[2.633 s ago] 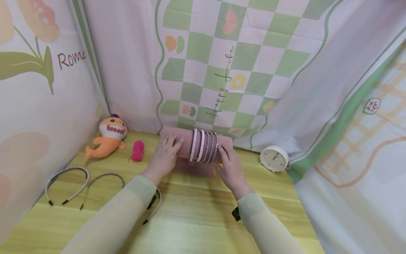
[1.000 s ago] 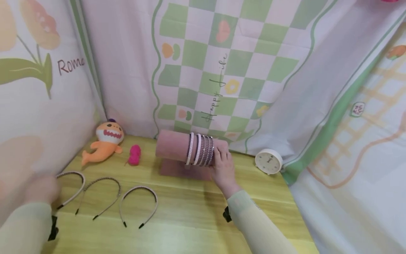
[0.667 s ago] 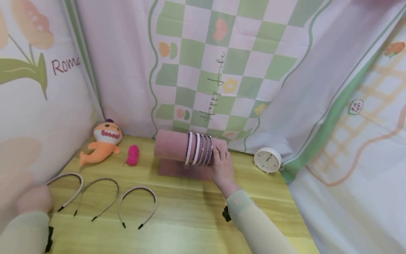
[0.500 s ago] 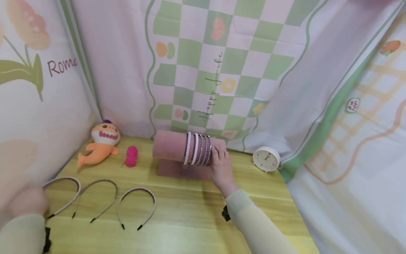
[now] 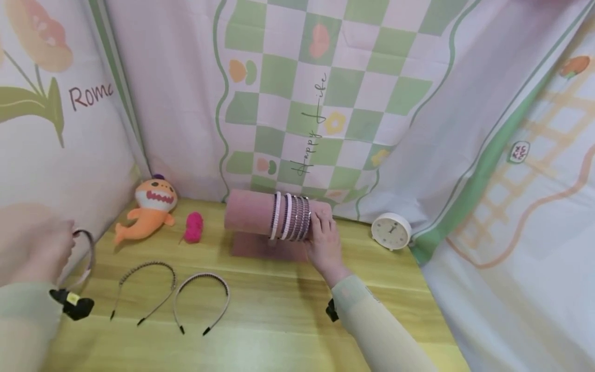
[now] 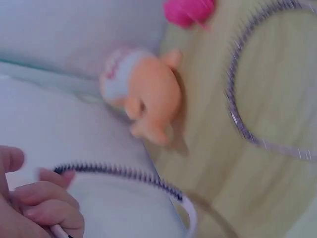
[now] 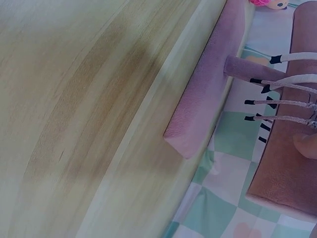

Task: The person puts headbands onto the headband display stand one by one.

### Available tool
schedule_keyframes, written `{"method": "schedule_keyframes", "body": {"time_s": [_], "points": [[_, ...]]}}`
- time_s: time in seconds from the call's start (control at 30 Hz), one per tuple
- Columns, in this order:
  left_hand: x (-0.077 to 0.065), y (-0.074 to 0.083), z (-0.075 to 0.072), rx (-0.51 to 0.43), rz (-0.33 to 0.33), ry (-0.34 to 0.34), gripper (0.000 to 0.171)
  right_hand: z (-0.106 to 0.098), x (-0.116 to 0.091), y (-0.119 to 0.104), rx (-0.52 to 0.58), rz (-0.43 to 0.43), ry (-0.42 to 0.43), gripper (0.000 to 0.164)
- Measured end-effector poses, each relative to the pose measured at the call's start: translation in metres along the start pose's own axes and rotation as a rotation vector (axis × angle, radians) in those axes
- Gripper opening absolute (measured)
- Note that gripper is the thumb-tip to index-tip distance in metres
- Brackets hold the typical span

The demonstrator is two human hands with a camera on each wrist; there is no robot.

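In the head view my left hand (image 5: 39, 253), slightly blurred, holds a pale headband (image 5: 88, 263) raised at the left side. The left wrist view shows the fingers curled on one end of it, with its dark toothed inner side (image 6: 124, 171) stretching away. My right hand (image 5: 324, 245) holds the right end of a pink plush headband stand (image 5: 251, 212), fingers over the roll. Several headbands (image 5: 290, 217) sit side by side on this roll, white ones left of thin metallic ones. Most of the right hand lies outside the right wrist view.
Two more headbands, a thin braided one (image 5: 173, 276) and a pale one (image 5: 226, 292), lie on the wooden table (image 5: 279, 320). Behind them are an orange shark plush (image 5: 151, 212) and pink yarn (image 5: 193, 227). A white clock (image 5: 391, 231) stands right. Printed curtains (image 5: 186, 103) enclose the table.
My left hand has left the stand, reached to the far left and lifted the leftmost headband off the table. The right hand stays on the stand's right end.
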State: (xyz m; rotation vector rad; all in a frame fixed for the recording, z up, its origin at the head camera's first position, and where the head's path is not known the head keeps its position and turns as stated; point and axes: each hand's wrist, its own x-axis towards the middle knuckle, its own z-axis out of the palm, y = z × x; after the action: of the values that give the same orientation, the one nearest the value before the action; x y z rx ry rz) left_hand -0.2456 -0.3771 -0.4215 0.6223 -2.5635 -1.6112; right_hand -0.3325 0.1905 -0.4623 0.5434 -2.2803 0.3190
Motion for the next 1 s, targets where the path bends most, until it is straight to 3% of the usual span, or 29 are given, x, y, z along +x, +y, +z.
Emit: {"method": "schedule_keyframes", "body": {"time_s": [0.07, 0.1, 0.23, 0.33, 0.4, 0.47, 0.6, 0.73, 0.87, 1.0], "points": [[0.001, 0.009, 0.002, -0.081, 0.0, -0.149, 0.052, 0.0, 0.0, 0.001, 0.001, -0.004, 0.002, 0.084], [0.0, 0.014, 0.006, -0.07, 0.007, -0.215, 0.052, 0.0, 0.0, 0.001, 0.001, -0.006, 0.004, 0.085], [0.008, 0.027, 0.026, -0.351, 0.065, -0.571, 0.032, 0.0, -0.001, 0.003, 0.002, -0.003, 0.001, 0.085], [0.01, 0.038, 0.049, -0.539, 0.138, -0.699, 0.034, 0.001, -0.001, 0.003, 0.006, 0.006, -0.011, 0.085], [0.008, 0.047, 0.061, -0.575, 0.194, -0.732, 0.032, 0.001, 0.0, 0.003, 0.01, 0.014, -0.024, 0.085], [0.005, 0.057, 0.071, -0.593, 0.238, -0.741, 0.032, 0.0, 0.001, 0.002, 0.012, 0.021, -0.041, 0.084], [-0.004, 0.076, 0.094, -0.663, 0.301, -0.678, 0.029, -0.002, 0.002, 0.001, 0.014, 0.023, -0.057, 0.083], [-0.01, 0.091, 0.12, -0.764, 0.225, -0.567, 0.029, -0.005, 0.002, 0.001, 0.014, 0.018, -0.049, 0.084], [-0.014, 0.1, 0.143, -0.801, 0.079, -0.433, 0.019, -0.005, 0.002, 0.0, 0.013, 0.02, -0.034, 0.085], [-0.018, 0.102, 0.162, -0.752, 0.059, -0.374, 0.023, -0.004, 0.002, -0.001, 0.013, 0.02, -0.026, 0.085]]}}
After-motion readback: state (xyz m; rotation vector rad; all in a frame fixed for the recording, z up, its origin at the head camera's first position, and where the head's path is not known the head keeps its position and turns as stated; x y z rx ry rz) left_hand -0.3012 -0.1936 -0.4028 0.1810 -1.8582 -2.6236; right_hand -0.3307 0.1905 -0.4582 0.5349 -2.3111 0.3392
